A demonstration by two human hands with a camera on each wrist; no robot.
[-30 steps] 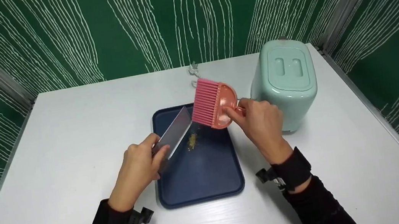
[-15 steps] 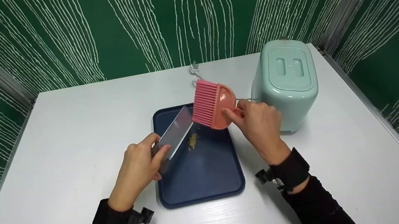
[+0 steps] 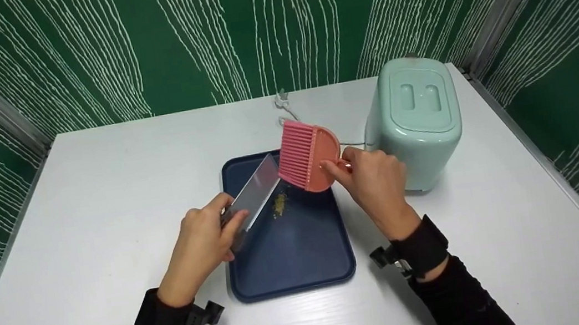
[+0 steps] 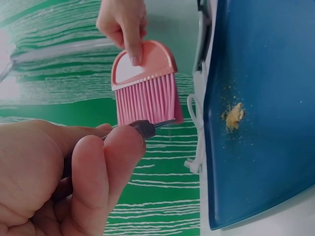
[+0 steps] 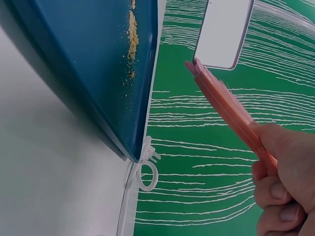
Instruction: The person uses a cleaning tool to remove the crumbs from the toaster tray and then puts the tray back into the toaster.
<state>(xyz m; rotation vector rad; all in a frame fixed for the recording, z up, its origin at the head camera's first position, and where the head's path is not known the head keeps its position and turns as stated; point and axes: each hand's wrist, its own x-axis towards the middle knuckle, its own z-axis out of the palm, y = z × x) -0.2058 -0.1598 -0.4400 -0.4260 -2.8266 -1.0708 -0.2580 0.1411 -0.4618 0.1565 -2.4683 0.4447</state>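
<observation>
the right hand [image 3: 379, 184] is closed round the handle of the brush [image 3: 300, 152], with its thumb lying on the back; the left hand [image 3: 204, 235] pinches the panel [image 3: 255, 194] by its near end. the brush is held above the far right corner of the tray [image 3: 296, 256], the panel slants above its left part, and their corners seem to meet, but contact i cannot confirm. the crumbs [image 3: 279, 204] lie in the tray's far half. i judge the brush light, with soft, bending bristles, so the handle is the best hold. the panel looks thin, stiff and perhaps slippery; the crumbs, dry and easily scattered.
</observation>
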